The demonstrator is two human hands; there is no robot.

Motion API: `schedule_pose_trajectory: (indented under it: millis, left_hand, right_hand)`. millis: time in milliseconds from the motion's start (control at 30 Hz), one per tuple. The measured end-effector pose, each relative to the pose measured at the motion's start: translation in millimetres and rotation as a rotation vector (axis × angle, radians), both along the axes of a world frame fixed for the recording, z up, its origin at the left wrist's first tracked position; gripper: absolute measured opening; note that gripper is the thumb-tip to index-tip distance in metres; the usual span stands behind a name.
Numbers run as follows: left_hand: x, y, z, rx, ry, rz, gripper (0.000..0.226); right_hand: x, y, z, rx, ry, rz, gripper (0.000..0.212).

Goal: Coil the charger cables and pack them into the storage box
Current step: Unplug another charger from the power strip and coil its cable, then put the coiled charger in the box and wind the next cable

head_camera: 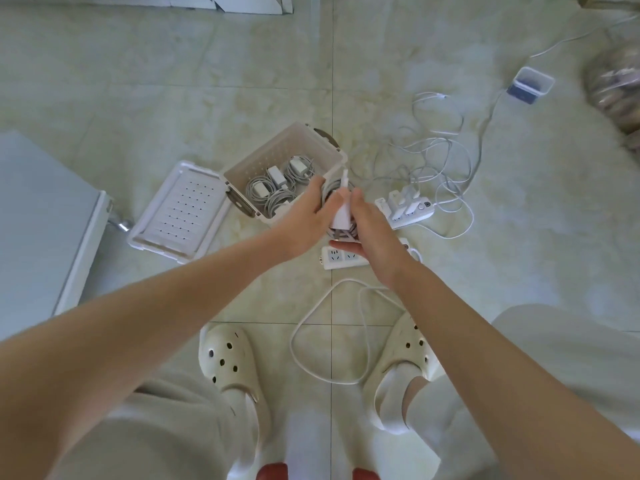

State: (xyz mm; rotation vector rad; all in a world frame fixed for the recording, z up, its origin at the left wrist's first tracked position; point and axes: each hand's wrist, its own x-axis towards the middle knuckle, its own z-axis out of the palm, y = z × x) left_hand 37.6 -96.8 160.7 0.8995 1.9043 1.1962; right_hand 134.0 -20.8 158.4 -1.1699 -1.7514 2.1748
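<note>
The left hand [304,220] cups the coiled charger cable [341,220] and the right hand [375,233] pinches its loops at the plug — likely so the coil cannot spring apart — just beside the open storage box [277,147], where other coils lie.

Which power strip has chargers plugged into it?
The farther power strip, right of the storage box: white chargers stand in it. The nearer power strip shows empty sockets.
</note>
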Motion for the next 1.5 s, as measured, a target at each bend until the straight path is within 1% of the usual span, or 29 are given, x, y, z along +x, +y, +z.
schedule_pose_trajectory:
  millis: [67, 100, 167, 267, 300, 333, 400, 433, 467, 533, 567, 633, 667, 733, 800, 867, 933, 967, 1033, 1100, 1200, 1233, 1267, 1333, 1367, 1433, 1500]
  left_hand:
    - [-20.2, 9.8, -4.1, -0.109, -0.06, -0.035, 0.026]
    - [-29.1, 15.0, -6.9, -0.155, -0.068, -0.069, 0.028]
    - [-45.7, 25.3, -15.9, -0.235, 0.001, -0.143, 0.039]
    - [-68.0, 38.0, -37.2, -0.307, 0.13, -0.186, 0.05]
    - [-75.9, 41.3, -47.8, -0.306, 0.153, -0.188, 0.052]
    - [-83.0, 43.5, -57.3, -0.295, 0.168, -0.186, 0.054]
    - [-96.3, 46.6, -78.0, -0.276, 0.185, -0.187, 0.059]
    - [-102.4, 47.3, -89.3, -0.276, 0.2, -0.192, 0.062]
    - [-108.5, 47.9, -101.0, -0.29, 0.228, -0.192, 0.062]
    - [-118.8, 49.0, -124.5, -0.326, 0.317, -0.147, 0.051]
    - [-122.8, 49.4, -137.1, -0.346, 0.36, -0.097, 0.045]
    - [-130.8, 51.2, -162.6, -0.446, 0.415, -0.008, 0.033]
    - [-133.4, 51.8, -176.3, -0.527, 0.461, -0.006, 0.034]
    - [-134.9, 54.0, -198.4, -0.658, 0.549, -0.078, 0.043]
    - [-136.7, 57.9, -214.6, -0.695, 0.578, -0.087, 0.047]
    - [-140.0, 61.9, -223.1, -0.7, 0.525, -0.013, 0.048]
    - [-142.2, 64.0, -228.1, -0.683, 0.533, 0.028, 0.05]
    - [-142.2, 63.3, -229.7, -0.676, 0.558, 0.023, 0.051]
    - [-144.2, 58.6, -230.9, -0.66, 0.592, 0.014, 0.051]
    - [-148.9, 50.9, -232.5, -0.654, 0.612, 0.006, 0.053]
    - [-154.3, 40.4, -232.2, -0.647, 0.655, -0.027, 0.054]
    - [-155.2, 38.2, -231.9, -0.647, 0.664, -0.039, 0.053]
    - [-155.4, 37.0, -231.7, -0.648, 0.667, -0.046, 0.052]
    - [-156.2, 36.5, -231.5, -0.647, 0.659, -0.049, 0.051]
    - [-156.9, 36.7, -231.2, -0.645, 0.655, -0.052, 0.05]
    - [-157.6, 37.4, -230.1, -0.645, 0.647, -0.056, 0.048]
    - [-157.4, 37.7, -229.1, -0.641, 0.646, -0.064, 0.047]
  right_hand:
    - [-11.0, 10.1, -11.9, -0.086, 0.019, 0.051, 0.053]
    - [-15.3, 15.9, -17.9, -0.117, 0.028, 0.069, 0.053]
    - [-25.3, 26.7, -30.6, -0.15, 0.045, 0.097, 0.051]
    - [-43.8, 44.0, -50.2, -0.176, 0.05, 0.135, 0.068]
    - [-50.3, 50.6, -57.8, -0.175, 0.032, 0.17, 0.068]
    - [-56.3, 56.8, -64.0, -0.158, -0.003, 0.211, 0.061]
    - [-71.0, 71.2, -77.8, -0.028, -0.104, 0.285, 0.04]
    - [-79.2, 77.8, -84.9, 0.064, -0.143, 0.299, 0.035]
    - [-87.9, 83.5, -92.0, 0.151, -0.169, 0.297, 0.038]
    - [-105.7, 96.8, -112.5, 0.286, -0.22, 0.262, 0.061]
    - [-113.6, 103.3, -123.0, 0.336, -0.245, 0.257, 0.067]
    - [-129.6, 113.7, -142.3, 0.447, -0.275, 0.265, 0.071]
    - [-137.6, 117.7, -150.8, 0.511, -0.274, 0.282, 0.074]
    - [-154.1, 124.6, -164.6, 0.679, -0.271, 0.347, 0.08]
    - [-170.8, 129.6, -173.7, 0.859, -0.272, 0.438, 0.08]
    - [-187.9, 134.3, -180.2, 1.039, -0.288, 0.546, 0.077]
    - [-204.5, 138.4, -184.5, 1.238, -0.317, 0.655, 0.072]
    - [-212.9, 140.1, -188.5, 1.315, -0.313, 0.701, 0.071]
    - [-227.6, 140.3, -197.1, 1.402, -0.318, 0.773, 0.069]
    - [-239.5, 138.6, -208.6, 1.44, -0.348, 0.855, 0.065]
    - [-247.5, 136.4, -222.4, 1.477, -0.395, 1.082, 0.063]
    - [-248.1, 138.3, -226.5, 1.447, -0.425, 1.152, 0.064]
    - [-248.1, 141.3, -229.5, 1.363, -0.465, 1.187, 0.066]
    - [-247.4, 148.3, -232.8, 1.172, -0.526, 1.215, 0.07]
    - [-246.9, 152.4, -233.0, 1.137, -0.532, 1.222, 0.069]
    - [-246.1, 161.5, -230.7, 1.192, -0.513, 1.235, 0.06]
    - [-245.4, 167.8, -227.2, 1.35, -0.48, 1.246, 0.047]
